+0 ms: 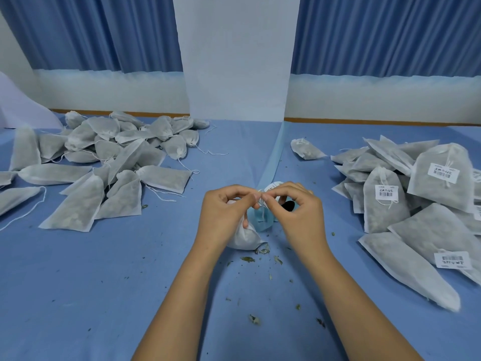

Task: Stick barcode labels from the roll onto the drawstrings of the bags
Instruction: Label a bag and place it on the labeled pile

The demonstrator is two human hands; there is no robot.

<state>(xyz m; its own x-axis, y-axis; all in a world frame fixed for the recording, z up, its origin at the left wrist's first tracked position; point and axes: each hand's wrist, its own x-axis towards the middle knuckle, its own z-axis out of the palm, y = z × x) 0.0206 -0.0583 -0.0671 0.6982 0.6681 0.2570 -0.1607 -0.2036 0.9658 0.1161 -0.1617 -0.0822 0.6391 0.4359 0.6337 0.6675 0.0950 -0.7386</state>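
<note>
Both hands pinch together at a bag's drawstring, above the label roll

The left hand (223, 209) curls its lower fingers round the small white bag (246, 239) and meets the right hand (294, 207) fingertip to fingertip on the drawstring (263, 204), which hangs over the label roll (273, 187) on the blue table (104, 295). The fingertips hide the label, so I cannot tell how far it is folded. To do it well, I judge: keep the string taut and centred in the fold, match the label's edges, then press from the string outward so the barcode lies flat. Unlabelled bags (104, 152) are heaped to the left and labelled bags (429, 191) to the right
</note>
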